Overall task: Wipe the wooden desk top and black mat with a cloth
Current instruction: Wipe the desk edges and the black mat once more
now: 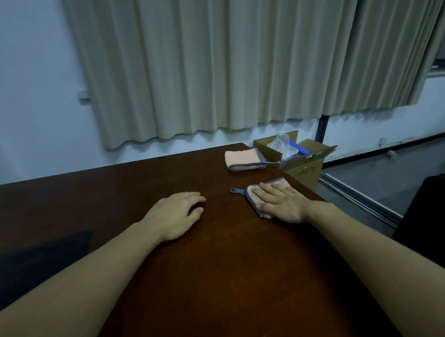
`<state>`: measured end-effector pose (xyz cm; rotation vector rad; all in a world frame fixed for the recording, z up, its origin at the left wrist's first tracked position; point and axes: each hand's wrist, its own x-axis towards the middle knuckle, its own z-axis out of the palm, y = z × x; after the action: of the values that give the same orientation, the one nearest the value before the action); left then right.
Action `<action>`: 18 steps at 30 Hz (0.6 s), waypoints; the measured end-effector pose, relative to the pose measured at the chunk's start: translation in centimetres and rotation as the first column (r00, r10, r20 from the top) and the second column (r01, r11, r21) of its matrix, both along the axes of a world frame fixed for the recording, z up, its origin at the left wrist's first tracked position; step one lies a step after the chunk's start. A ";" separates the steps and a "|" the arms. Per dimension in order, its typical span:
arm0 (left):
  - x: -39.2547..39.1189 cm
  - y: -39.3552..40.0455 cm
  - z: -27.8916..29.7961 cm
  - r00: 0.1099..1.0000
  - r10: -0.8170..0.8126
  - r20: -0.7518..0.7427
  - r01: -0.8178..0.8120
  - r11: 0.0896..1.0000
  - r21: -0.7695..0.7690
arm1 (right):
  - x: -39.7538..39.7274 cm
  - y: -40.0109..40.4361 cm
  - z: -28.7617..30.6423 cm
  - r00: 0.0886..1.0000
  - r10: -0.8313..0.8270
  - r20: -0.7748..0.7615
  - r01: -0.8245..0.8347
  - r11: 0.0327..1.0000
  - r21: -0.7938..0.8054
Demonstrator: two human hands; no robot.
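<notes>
Desk (212, 269) | right hand (281, 204) flat on cloth (253, 198) near right edge | left hand (176, 214) fingers relaxed, holding nothing

Wooden desk (224, 270) — two cloths (242, 157), mat (33, 262)

I see an open cardboard box (304, 164) on the floor beyond my right hand, and pleated curtains (221, 61) hanging farther back.

One head-worn wide-angle view looks forward and down along the surface (212, 269) from close above, facing the curtain (220, 66) and wall, both forearms reaching in from below.
</notes>
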<state>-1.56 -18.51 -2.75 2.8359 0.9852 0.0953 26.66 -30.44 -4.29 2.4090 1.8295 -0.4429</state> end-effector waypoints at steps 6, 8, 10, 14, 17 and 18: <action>0.8 4.2 0.4 1.000 0.024 0.021 -0.024 1.000 0.014 | 0.1 2.8 4.0 0.999 -0.009 -0.048 0.020 0.971 0.239; 0.2 5.1 0.5 0.999 0.033 0.032 -0.033 0.999 0.016 | 0.4 5.2 4.6 0.998 -0.052 0.028 0.038 0.931 0.362; -0.5 5.6 0.8 0.999 0.033 0.029 -0.034 0.999 0.025 | 0.7 8.2 4.4 0.989 -0.100 0.113 0.049 0.919 0.391; -2.1 6.4 1.4 0.999 0.040 0.027 -0.042 0.998 0.056 | 0.8 12.9 3.6 0.979 -0.146 0.142 0.101 0.954 0.281; -3.3 7.1 1.8 0.999 0.046 0.022 -0.047 0.997 0.063 | 0.6 15.0 2.2 0.972 -0.206 0.116 0.183 0.966 0.184; -3.7 7.3 1.9 0.999 0.048 0.017 -0.049 0.997 0.065 | 0.6 15.3 1.9 0.968 -0.222 0.115 0.197 0.961 0.192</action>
<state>-5.26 -11.26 -0.85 2.8657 1.0666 0.1573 27.23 -15.13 -2.42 2.6923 1.6296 -0.1272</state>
